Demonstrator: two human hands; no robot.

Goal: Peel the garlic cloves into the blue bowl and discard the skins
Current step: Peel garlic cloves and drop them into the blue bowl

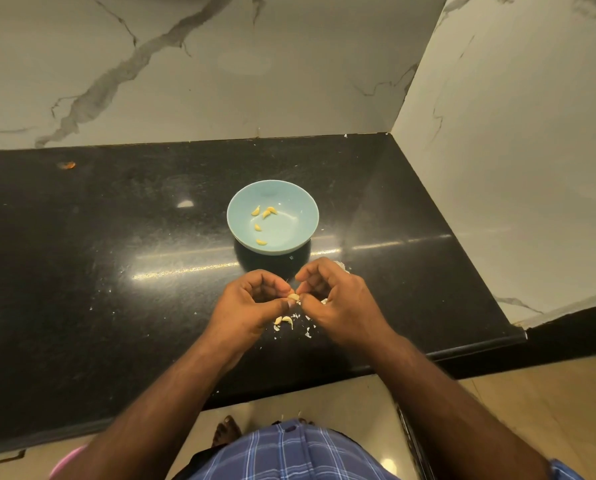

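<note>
- Left hand (255, 301): fingers curled, thumb and fingertips pinching a clove (293, 298) at its left end.
- Right hand (334, 299): fingers curled, fingertips pinching at the right end of the same clove, apparently working the skin. How much skin remains cannot be told.
- The clove is held between both hands, above the bench (116, 271), on the near side of the bowl (273, 217) and clear of it.
- Directly below the hands: two cloves (284, 321) on the bench among white skins (308, 332).
- More skin lies just beyond the right hand, near the bowl's base.
- Bowl: five peeled cloves (265, 213) inside, loosely spread on its left half.
- Risk: the clove is small and held only at the tips; a hard tug on the skin could shoot it onto the bench or the floor.
- Risk: skins are scattered near the bench edge; a sweep of a forearm could push them off.
- Risk: a loose flake clinging to the clove could ride into the bowl when it is dropped in.
</note>
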